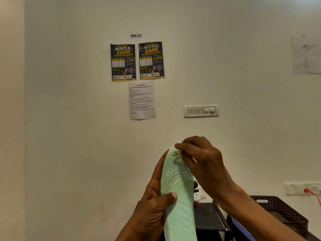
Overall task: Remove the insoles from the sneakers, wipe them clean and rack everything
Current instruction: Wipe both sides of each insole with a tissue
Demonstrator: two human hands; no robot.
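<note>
The fingers (181, 148) of the right hand (203, 164) were curled and pinched a small white wipe (178, 156) against the top end of the green insole (180, 199), a bit below the middle of the picture. The left hand (154, 204) held the insole lower down, standing up on its end. Its thumb (169, 197) pressed across the front, and its other fingers wrapped round the back, mostly hidden. A few things could have gone wrong from there. The wipe was tiny and mostly tucked under the fingertips, so a hard rub might have pulled it loose. Then bare fingers would have rubbed the insole and not cleaned it. The insole looked soft and bendy, and the left hand gripped it well below the spot being wiped. A strong push could have folded the top end back and away from the wipe. If the thumb had slid on the smooth foam, the insole might have dropped and picked up fresh dirt. The dark rack (207, 217) and the black basket (281, 211) sat in the lower right of the picture, behind and below the hands, and a falling insole could have knocked into them. No sneakers showed in the picture.
</note>
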